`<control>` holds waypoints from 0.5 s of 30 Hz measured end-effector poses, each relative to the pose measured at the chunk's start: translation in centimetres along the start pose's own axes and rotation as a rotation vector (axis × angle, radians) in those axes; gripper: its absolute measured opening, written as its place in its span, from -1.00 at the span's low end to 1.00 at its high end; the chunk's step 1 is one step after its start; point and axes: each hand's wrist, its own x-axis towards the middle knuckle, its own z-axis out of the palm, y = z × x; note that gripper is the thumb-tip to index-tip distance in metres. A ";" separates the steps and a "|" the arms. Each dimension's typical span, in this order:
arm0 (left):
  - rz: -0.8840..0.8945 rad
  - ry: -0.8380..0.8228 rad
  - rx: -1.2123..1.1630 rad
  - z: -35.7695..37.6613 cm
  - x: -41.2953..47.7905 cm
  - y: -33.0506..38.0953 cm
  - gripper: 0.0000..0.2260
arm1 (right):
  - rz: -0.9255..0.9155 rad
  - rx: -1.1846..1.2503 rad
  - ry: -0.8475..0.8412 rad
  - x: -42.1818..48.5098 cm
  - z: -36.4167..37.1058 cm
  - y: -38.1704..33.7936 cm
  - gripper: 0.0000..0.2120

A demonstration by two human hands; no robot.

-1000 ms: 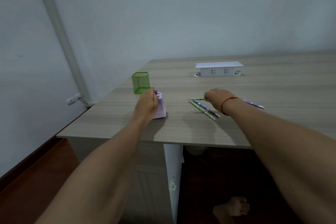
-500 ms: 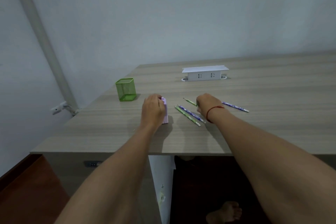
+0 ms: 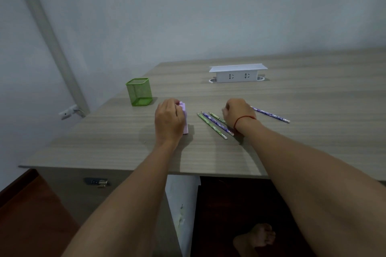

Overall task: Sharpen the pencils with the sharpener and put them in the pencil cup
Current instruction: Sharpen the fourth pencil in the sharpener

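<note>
Work has barely begun: the cup (image 3: 139, 92) stands empty on the desk (image 3: 104, 142), the left hand (image 3: 169, 120) grips the sharpener (image 3: 185, 118) nearby, and the right hand (image 3: 238, 113) curls over unsharpened-looking pencils (image 3: 218, 123), its grasp hidden.

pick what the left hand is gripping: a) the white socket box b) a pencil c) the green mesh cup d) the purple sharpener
d: the left hand is curled round the purple sharpener on the desk, and the green mesh cup stands apart, beyond it.
</note>
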 end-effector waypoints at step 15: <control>0.005 -0.100 0.082 -0.6 0.5 -0.7 -0.67 | 0.212 -0.240 -0.037 -0.2 -1.0 4.3 -0.72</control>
